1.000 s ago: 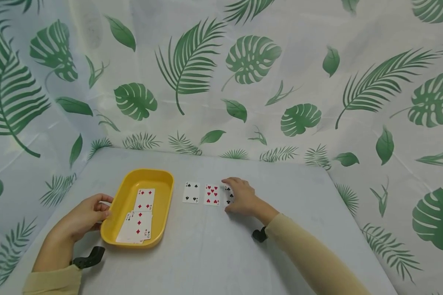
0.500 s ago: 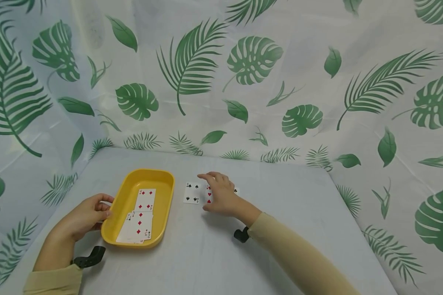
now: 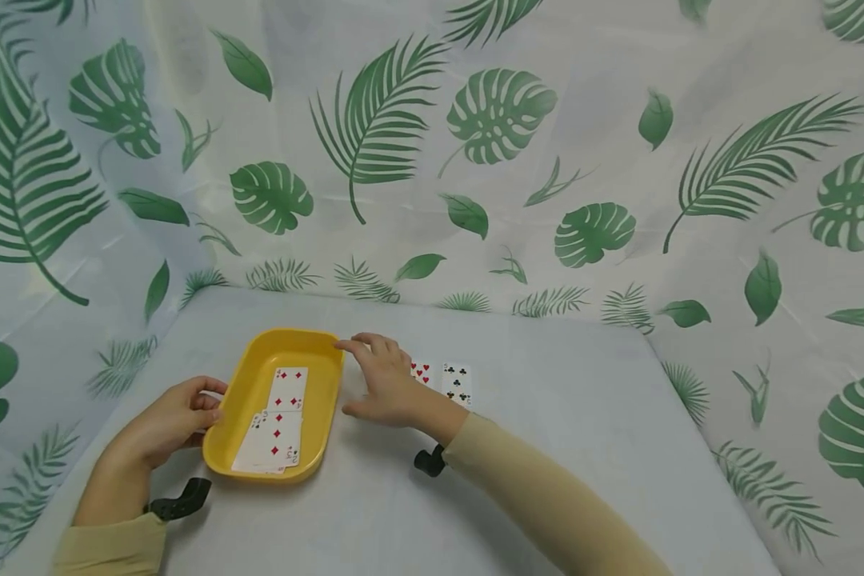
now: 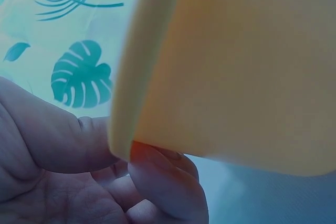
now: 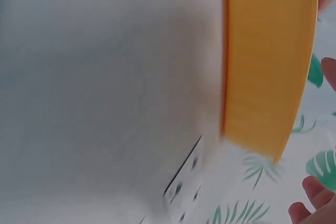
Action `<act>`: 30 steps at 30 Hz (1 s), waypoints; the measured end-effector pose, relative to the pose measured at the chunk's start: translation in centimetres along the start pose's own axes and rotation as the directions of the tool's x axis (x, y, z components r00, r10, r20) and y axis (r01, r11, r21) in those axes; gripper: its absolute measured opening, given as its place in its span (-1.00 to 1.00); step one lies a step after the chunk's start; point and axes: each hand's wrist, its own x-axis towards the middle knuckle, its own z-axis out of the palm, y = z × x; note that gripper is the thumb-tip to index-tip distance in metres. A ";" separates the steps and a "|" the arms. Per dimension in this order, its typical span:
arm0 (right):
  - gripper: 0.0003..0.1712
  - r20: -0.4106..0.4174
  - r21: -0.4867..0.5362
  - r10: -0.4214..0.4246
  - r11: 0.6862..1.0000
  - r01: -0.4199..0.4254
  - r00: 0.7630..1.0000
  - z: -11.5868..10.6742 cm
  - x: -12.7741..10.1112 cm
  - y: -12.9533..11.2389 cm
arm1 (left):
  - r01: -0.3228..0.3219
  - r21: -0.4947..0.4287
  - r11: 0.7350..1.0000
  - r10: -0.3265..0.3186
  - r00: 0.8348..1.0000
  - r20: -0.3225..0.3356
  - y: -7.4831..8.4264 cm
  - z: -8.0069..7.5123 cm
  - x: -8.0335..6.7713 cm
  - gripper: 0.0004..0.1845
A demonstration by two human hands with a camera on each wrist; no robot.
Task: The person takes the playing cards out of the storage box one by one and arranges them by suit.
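A yellow tray lies on the grey table and holds several diamond cards face up. My left hand grips the tray's left rim, thumb on top and fingers underneath; the left wrist view shows that hand against the tray wall. With its fingers stretched out, my right hand hovers just right of the tray. It covers the spade card, whose corner shows beside the tray wall in the right wrist view. A heart card and a club card lie to its right.
A leaf-print cloth hangs behind the table and along both sides. Bare grey table top stretches to the right of the cards and toward the near edge.
My right hand has slid left, from the club card across the heart card to the spade card beside the tray. The club and heart cards are now uncovered. The left hand has stayed put.
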 end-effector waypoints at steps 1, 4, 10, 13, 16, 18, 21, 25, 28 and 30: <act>0.10 0.002 -0.009 -0.006 1.000 0.006 1.000 0.2 0.2 -0.3 | 0.001 -0.003 1.000 -0.001 1.000 0.000 0.1 0.1 0.0 -0.49; 0.10 0.007 -0.038 -0.027 0.999 0.028 1.000 1.0 0.9 -1.3 | 0.006 -0.005 1.000 -0.006 1.000 -0.003 0.1 0.2 0.2 -0.49; 0.10 0.017 -0.094 -0.094 0.991 0.095 0.995 2.6 2.4 -3.6 | 0.026 -0.002 1.000 -0.026 1.000 -0.014 -0.1 0.1 0.3 -0.49; 0.09 0.032 -0.127 -0.113 0.985 0.116 0.993 3.1 3.1 -4.8 | 0.027 -0.002 1.000 -0.027 1.000 -0.015 -0.1 0.1 0.3 -0.49; 0.08 0.056 -0.151 -0.118 0.980 0.126 0.991 3.5 3.8 -5.8 | 0.019 -0.006 1.000 -0.019 1.000 -0.010 -0.1 0.0 0.3 -0.49; 0.08 0.069 -0.160 -0.120 0.979 0.129 0.990 3.7 4.2 -6.4 | 0.012 -0.011 1.000 -0.012 1.000 -0.005 -0.2 0.0 0.3 -0.49; 0.09 0.090 -0.186 -0.102 0.976 0.118 0.991 4.2 4.9 -7.0 | 0.005 -0.015 1.000 -0.005 1.000 0.001 -0.2 -0.1 0.2 -0.49; 0.10 0.114 -0.208 -0.068 0.974 0.091 0.991 4.7 5.7 -7.6 | 0.000 -0.016 1.000 0.000 1.000 0.004 -0.2 -0.1 0.2 -0.50; 0.08 0.130 -0.202 -0.051 0.976 0.077 0.990 4.9 6.3 -7.9 | 0.004 -0.015 1.000 -0.004 1.000 0.002 -0.1 0.0 0.2 -0.50; 0.07 0.144 -0.199 -0.039 0.978 0.068 0.989 5.0 6.6 -8.0 | 0.004 -0.015 1.000 -0.004 1.000 0.001 -0.1 0.0 0.2 -0.50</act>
